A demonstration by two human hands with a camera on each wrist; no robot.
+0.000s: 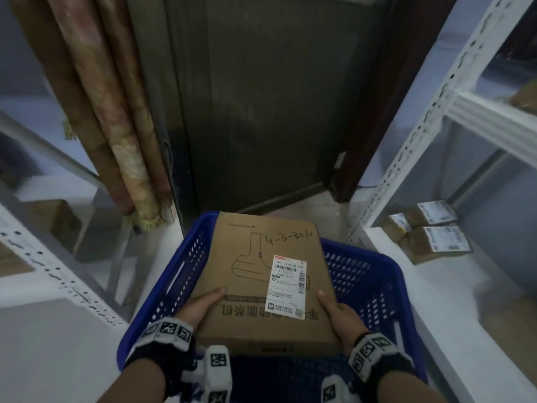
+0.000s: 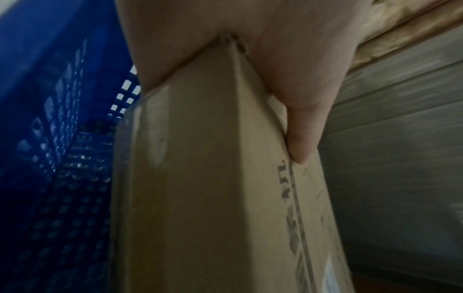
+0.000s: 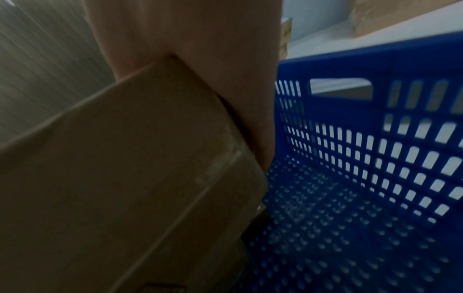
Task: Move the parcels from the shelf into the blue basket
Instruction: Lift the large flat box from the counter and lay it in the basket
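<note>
A large flat cardboard parcel (image 1: 255, 274), with a white shipping label and a handwritten number, is tilted over the blue basket (image 1: 374, 274); its far end overhangs the far rim. My left hand (image 1: 200, 308) grips its near left corner, thumb on the top face. My right hand (image 1: 338, 312) grips the near right corner in the same way. In the left wrist view the thumb (image 2: 300, 126) presses the parcel (image 2: 200, 178) beside the basket wall (image 2: 62, 119). In the right wrist view the hand (image 3: 225, 69) holds the parcel (image 3: 125, 168) above the perforated basket floor (image 3: 338, 218).
A white metal shelf (image 1: 436, 117) on the right carries several small labelled parcels (image 1: 430, 231). Another white shelf (image 1: 52, 274) stands on the left with a box (image 1: 55, 219) behind it. A dark door (image 1: 261, 112) and rolled fabric (image 1: 116, 126) stand ahead.
</note>
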